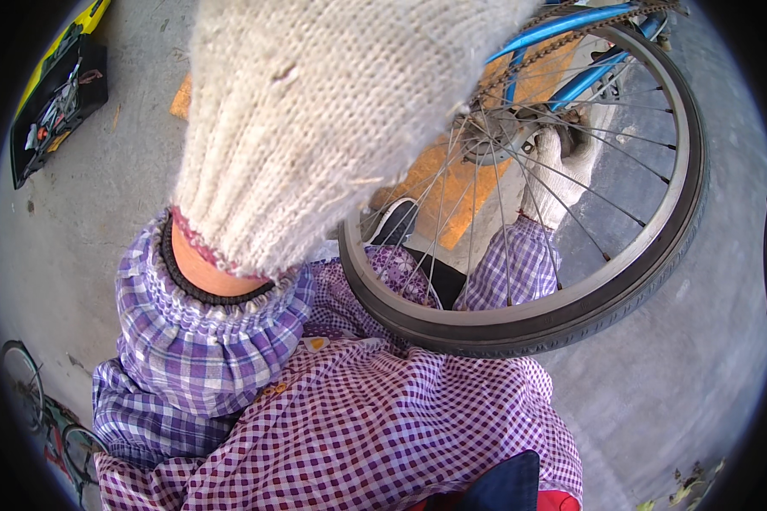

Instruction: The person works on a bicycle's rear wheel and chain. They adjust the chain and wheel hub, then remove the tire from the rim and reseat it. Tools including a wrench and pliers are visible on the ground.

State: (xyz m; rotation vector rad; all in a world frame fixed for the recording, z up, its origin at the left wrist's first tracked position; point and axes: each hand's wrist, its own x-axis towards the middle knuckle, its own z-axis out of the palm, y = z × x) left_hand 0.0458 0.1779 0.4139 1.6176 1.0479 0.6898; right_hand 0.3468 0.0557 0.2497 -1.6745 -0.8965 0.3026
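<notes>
My left hand (pixel 332 102), in a cream knitted glove, looms large at the top centre. Its fingers run past the upper edge, so what they touch is hidden. To its right stands a bicycle wheel (pixel 524 324) with a black tyre, silver rim and thin spokes. My right hand (pixel 558 175), gloved too, shows through the spokes on the wheel's far side. Its fingers are curled beside the hub (pixel 486 140) and the blue bicycle frame (pixel 581 83); what lies in them is partly hidden. A rusty chain (pixel 562 44) runs along the frame.
An orange-brown board (pixel 447 192) lies on the concrete floor behind the wheel. A black toolbox (pixel 64 106) with assorted tools sits at the far left. Another bicycle (pixel 64 443) stands at lower left. My shoe (pixel 394 223) shows near the wheel's left rim.
</notes>
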